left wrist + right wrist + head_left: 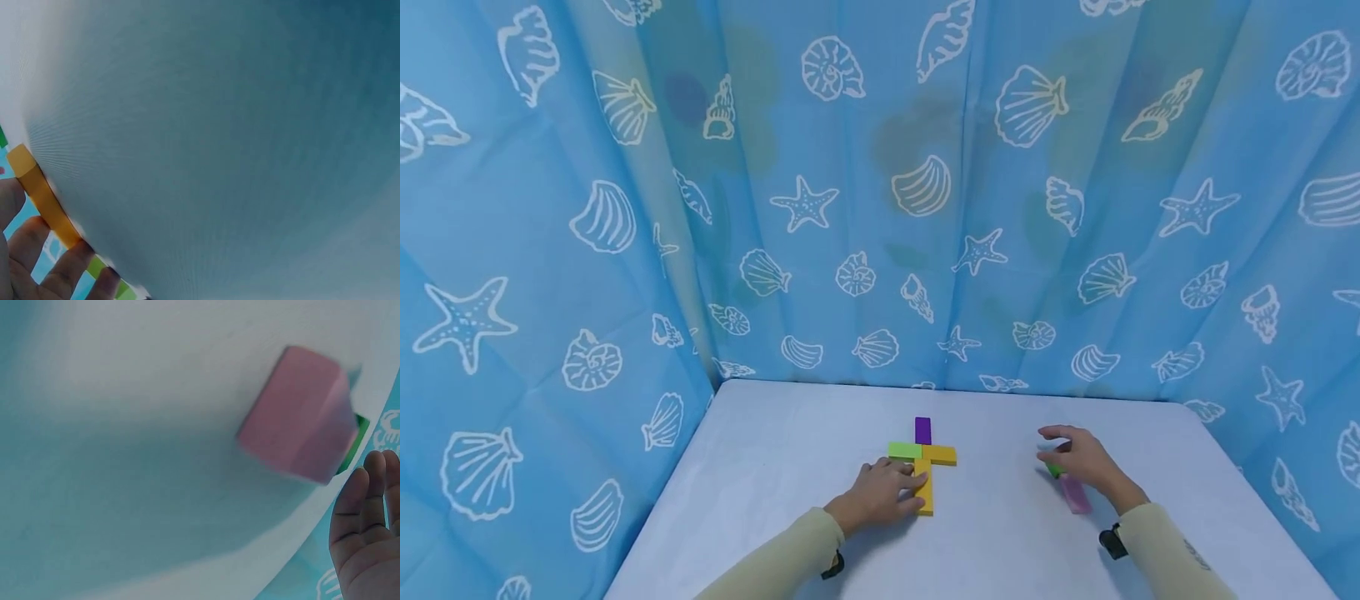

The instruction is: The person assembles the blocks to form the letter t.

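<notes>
My left hand rests at a long yellow block on the table, its fingertips touching the block. In the left wrist view the fingers lie along one side of the yellow block, with a light green block beyond. Beside its far end sit a light green block and a shorter orange-yellow block; a purple block lies behind these. Over a green block, partly hidden, hovers my right hand, fingers loosely bent. A pink block adjoins the green one below the palm.
White cloth covers the table. A blue curtain with shell and starfish prints hangs behind it and along both sides. Dark straps with small devices show at both wrists.
</notes>
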`<state>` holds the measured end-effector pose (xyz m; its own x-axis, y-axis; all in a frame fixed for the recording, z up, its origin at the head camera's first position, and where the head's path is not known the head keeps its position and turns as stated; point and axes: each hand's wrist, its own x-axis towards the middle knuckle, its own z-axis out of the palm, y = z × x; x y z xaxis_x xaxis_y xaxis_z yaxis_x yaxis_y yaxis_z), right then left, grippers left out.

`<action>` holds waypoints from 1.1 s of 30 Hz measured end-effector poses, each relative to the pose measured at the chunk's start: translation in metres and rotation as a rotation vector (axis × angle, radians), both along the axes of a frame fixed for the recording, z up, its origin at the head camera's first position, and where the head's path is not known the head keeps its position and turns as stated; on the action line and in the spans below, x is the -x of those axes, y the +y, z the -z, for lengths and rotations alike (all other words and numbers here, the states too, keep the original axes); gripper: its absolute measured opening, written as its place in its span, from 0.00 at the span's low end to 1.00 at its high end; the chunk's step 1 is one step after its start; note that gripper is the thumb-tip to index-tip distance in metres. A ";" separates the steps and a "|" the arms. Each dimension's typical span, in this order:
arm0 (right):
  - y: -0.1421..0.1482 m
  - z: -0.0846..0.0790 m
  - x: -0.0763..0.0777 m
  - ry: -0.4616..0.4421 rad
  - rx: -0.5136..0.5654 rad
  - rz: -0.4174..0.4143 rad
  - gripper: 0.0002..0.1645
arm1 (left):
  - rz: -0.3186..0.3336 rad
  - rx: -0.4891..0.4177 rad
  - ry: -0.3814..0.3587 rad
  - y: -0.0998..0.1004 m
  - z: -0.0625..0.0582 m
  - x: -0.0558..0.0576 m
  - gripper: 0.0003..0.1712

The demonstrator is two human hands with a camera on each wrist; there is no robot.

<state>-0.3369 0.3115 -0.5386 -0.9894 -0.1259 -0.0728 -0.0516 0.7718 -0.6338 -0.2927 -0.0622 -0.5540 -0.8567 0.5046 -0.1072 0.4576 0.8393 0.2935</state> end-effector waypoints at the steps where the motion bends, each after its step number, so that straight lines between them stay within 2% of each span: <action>1: 0.002 0.000 -0.001 0.004 -0.006 0.001 0.32 | 0.003 -0.004 0.006 0.000 0.000 0.000 0.29; 7: 0.011 -0.002 -0.002 0.001 -0.038 0.023 0.32 | -0.002 -0.003 0.025 0.002 -0.004 0.001 0.29; 14: 0.016 -0.002 -0.004 -0.023 -0.061 0.050 0.33 | -0.006 0.010 -0.002 0.003 -0.008 0.002 0.29; 25: 0.017 0.011 -0.008 -0.053 -0.079 0.068 0.34 | -0.007 0.026 0.017 0.002 -0.006 -0.004 0.30; 33: 0.011 0.012 -0.009 -0.055 -0.089 0.069 0.31 | -0.004 0.011 0.022 0.001 -0.002 -0.005 0.29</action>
<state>-0.3278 0.3221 -0.5504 -0.9897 -0.0478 -0.1348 0.0367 0.8258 -0.5628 -0.2875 -0.0616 -0.5516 -0.8611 0.4998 -0.0936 0.4603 0.8444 0.2741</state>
